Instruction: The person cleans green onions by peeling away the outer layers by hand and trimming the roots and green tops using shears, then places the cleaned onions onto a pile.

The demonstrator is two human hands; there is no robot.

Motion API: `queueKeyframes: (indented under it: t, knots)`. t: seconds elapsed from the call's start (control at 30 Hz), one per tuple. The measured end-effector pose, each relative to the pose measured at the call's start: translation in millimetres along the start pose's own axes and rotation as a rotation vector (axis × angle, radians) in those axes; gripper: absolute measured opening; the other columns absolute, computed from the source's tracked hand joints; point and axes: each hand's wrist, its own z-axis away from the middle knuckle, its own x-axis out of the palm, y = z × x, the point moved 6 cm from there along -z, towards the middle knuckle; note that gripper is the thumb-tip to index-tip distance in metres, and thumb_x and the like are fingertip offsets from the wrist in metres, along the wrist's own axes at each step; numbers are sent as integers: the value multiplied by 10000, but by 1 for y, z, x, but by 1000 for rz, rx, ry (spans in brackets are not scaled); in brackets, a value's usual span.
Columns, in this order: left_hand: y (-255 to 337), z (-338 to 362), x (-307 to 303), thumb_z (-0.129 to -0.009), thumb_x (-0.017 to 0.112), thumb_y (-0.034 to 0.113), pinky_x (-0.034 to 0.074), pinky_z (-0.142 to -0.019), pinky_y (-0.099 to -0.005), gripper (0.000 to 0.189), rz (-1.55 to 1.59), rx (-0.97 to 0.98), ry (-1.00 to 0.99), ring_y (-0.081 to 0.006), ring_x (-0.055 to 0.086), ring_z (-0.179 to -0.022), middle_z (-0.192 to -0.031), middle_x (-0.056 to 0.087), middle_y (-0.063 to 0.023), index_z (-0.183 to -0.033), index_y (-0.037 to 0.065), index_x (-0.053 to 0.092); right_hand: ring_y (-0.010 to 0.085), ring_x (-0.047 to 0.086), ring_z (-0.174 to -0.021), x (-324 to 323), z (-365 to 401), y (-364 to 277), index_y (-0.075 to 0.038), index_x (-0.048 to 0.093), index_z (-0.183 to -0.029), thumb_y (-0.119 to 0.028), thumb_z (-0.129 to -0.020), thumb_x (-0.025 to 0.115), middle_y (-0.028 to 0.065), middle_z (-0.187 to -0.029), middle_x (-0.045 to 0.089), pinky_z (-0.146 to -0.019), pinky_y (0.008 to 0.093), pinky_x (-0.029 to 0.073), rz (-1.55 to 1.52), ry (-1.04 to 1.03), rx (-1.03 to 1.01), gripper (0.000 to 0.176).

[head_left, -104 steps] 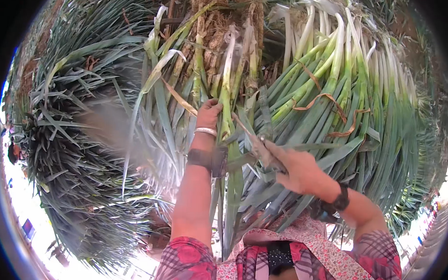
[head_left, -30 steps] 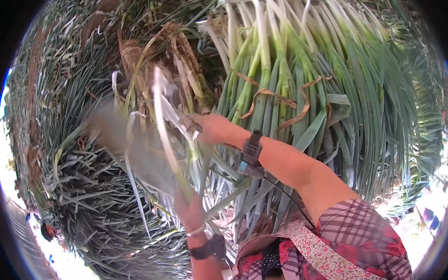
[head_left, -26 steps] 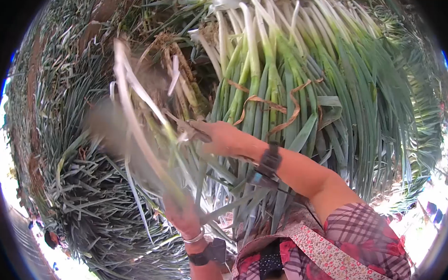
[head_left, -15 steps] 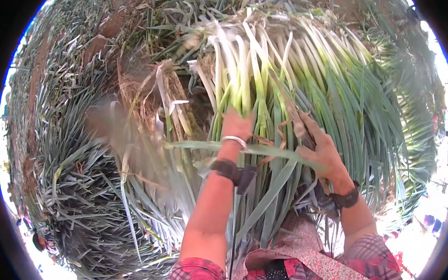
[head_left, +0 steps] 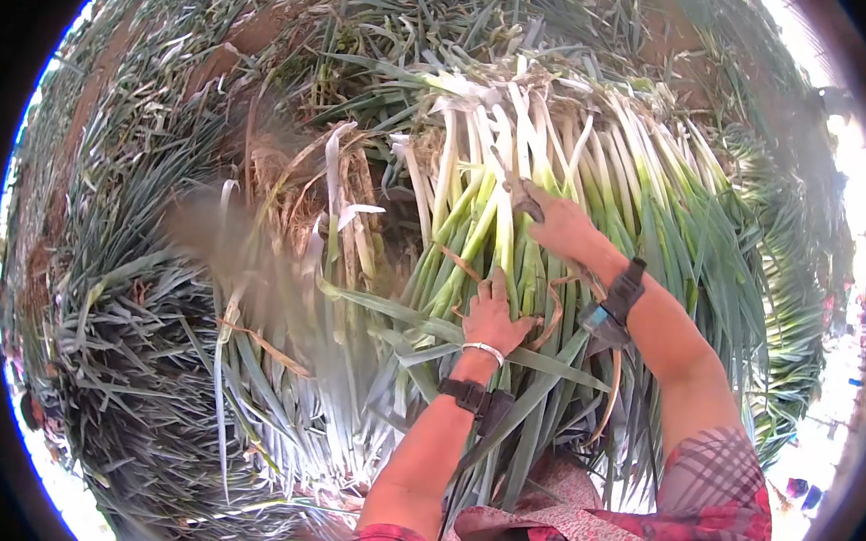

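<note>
A broad row of leeks (head_left: 603,167) lies in front of me, white stems and roots away from me, green leaves toward me. My left hand (head_left: 494,320) rests on the lower green part of the stems, fingers spread and holding nothing. Farther up, my right hand (head_left: 563,223) has its fingers closed around a narrow greyish-brown piece (head_left: 525,201) near the white stems. Whether that piece is a tool or a withered leaf I cannot make out. A long loose leaf (head_left: 544,366) crosses below my left hand.
To the left, a blurred patch covers part of another bunch with brown, dry roots (head_left: 355,191). Dense leek leaves (head_left: 152,385) fill the lower left. More bundled leaves (head_left: 799,312) stand at the right edge. Loose leaves and bare soil (head_left: 235,54) lie beyond.
My right hand has moved up and left from the leaves to near the white stems. My left hand has shifted down and slightly right, its fingers now spread. The view has shifted slightly.
</note>
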Motion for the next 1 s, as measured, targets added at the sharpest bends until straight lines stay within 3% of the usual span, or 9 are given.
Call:
queueKeyframes:
  t: [0.3, 0.4, 0.6, 0.7, 0.77, 0.83, 0.87, 0.93, 1.0]
  knots:
    - [-12, -2, 6, -653, 754, 410, 415, -943, -504, 1043, 47, 14, 15, -373, 437, -1190, -1374, 348, -184, -1447, 80, 165, 397, 581, -978, 11, -61, 21, -53, 422, -1331, -232, -698, 564, 254, -1034, 616, -859, 435, 456, 44, -9, 39, 673]
    - [-10, 1, 2, -671, 755, 363, 373, -1003, -408, 985, 98, -29, -50, -373, 416, -1211, -1343, 373, -242, -1409, -10, 220, 385, 583, -998, 9, -75, 27, -77, 413, -1343, -258, -706, 581, 256, -1053, 613, -879, 422, 463, 64, -9, -35, 683]
    - [11, 47, -2, -704, 685, 467, 311, -1036, -491, 914, -88, -67, -23, -376, 372, -1253, -1393, 351, -198, -1396, 20, 289, 385, 619, -863, 30, -19, -90, -130, 387, -1354, -176, -718, 559, 186, -954, 656, -781, 450, 501, 254, -141, -92, 660]
    - [14, 117, 1, -716, 676, 446, 277, -1048, -512, 724, -311, 197, -52, -376, 331, -1279, -1397, 350, -176, -1284, 46, 474, 376, 628, -801, 73, 35, -150, -127, 391, -1344, -145, -717, 555, 168, -854, 662, -748, 445, 506, 129, -209, -382, 648]
    - [-3, 161, -10, -723, 668, 341, 389, -947, -494, 522, 59, 555, 134, -377, 474, -1151, -1279, 492, -151, -1145, 44, 591, 393, 610, -786, 106, 67, -175, -119, 344, -1384, -177, -697, 594, 225, -826, 626, -694, 476, 493, 137, -534, -354, 733]
    - [-60, 171, -49, -716, 663, 268, 458, -850, -428, 296, 367, 262, 121, -347, 562, -1017, -1061, 612, -141, -931, 65, 647, 390, 611, -775, 140, 90, -182, -105, 348, -1377, -185, -698, 601, 219, -822, 627, -684, 477, 491, 115, -593, -455, 730]
    - [-94, 167, -65, -723, 631, 160, 479, -750, -403, 120, 93, -77, 167, -340, 595, -861, -870, 632, -119, -791, 61, 636, 387, 613, -764, 157, 99, -186, -91, 352, -1370, -192, -698, 609, 213, -819, 627, -674, 478, 490, 106, -637, -546, 727]
    - [-192, 162, -83, -794, 580, 124, 462, -766, -418, 160, 256, -95, 719, -367, 588, -870, -918, 627, -165, -925, 50, 635, 383, 620, -759, 174, 88, -191, -70, 374, -1339, -183, -724, 587, 205, -818, 636, -675, 475, 495, 111, -592, -509, 660]
    - [-254, 121, -88, -800, 601, 180, 463, -816, -419, 259, 103, -281, 638, -355, 580, -947, -1004, 613, -187, -1011, 29, 606, 379, 628, -755, 188, 61, -189, -49, 397, -1307, -174, -750, 565, 197, -818, 645, -676, 473, 501, 129, -535, -474, 595]
